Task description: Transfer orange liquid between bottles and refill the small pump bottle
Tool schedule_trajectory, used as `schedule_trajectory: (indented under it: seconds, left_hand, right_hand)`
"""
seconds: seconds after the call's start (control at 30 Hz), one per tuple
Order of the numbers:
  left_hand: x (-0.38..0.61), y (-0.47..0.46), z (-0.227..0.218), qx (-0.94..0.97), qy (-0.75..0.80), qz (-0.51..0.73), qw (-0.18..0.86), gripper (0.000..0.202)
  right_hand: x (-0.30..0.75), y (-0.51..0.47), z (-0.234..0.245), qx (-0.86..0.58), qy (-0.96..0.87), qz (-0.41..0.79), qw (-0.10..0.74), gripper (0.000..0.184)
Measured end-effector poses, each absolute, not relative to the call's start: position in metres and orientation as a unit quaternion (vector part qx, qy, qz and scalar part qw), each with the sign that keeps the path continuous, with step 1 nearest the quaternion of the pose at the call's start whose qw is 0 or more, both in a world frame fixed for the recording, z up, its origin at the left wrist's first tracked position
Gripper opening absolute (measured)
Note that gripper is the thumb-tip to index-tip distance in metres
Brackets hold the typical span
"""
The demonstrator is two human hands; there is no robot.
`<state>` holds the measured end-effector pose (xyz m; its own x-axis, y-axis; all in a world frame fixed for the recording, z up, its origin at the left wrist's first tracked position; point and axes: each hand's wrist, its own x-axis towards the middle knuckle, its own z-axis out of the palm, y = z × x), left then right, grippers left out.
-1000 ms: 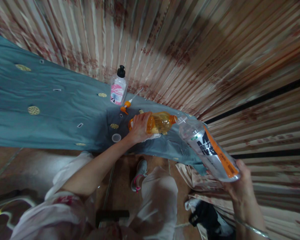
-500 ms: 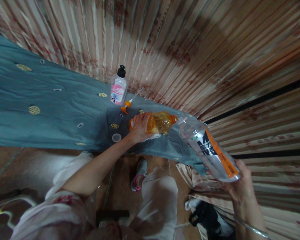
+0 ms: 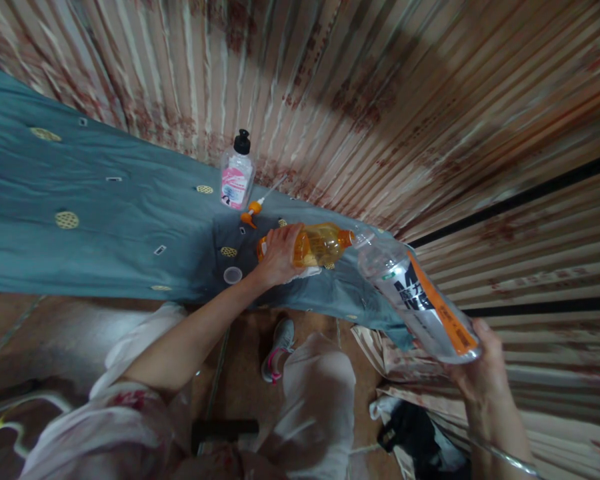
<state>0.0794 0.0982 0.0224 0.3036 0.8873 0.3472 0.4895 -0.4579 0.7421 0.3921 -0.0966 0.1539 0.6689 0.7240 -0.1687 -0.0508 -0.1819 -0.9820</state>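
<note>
My left hand [image 3: 279,255] is wrapped round an orange see-through bottle [image 3: 325,245], tipped on its side with some liquid inside. The mouth of that bottle meets the neck of a clear plastic bottle [image 3: 415,300] with an orange and black label. My right hand [image 3: 485,363] grips the clear bottle by its base and holds it at a slant. Left of the orange bottle lies an orange pump head [image 3: 251,214] with a thin tube. Whether liquid is passing between the two necks, I cannot tell.
A clear bottle with a black cap and pink label [image 3: 237,177] stands at the back of the teal cloth [image 3: 110,227]. A small round lid [image 3: 233,275] lies near the front edge. A pleated curtain [image 3: 330,87] hangs behind. A dark bag [image 3: 420,433] rests on the floor at right.
</note>
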Motion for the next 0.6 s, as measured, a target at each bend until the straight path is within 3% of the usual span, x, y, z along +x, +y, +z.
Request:
schedule_trajectory:
  seconds: [0.6]
  left_hand:
    - [0.079,0.0989,0.0214,0.765,0.451,0.381,0.258,0.1]
  right_hand:
    - [0.3956,-0.0981,0.1504,-0.71,-0.261,0.325,0.568,0.044]
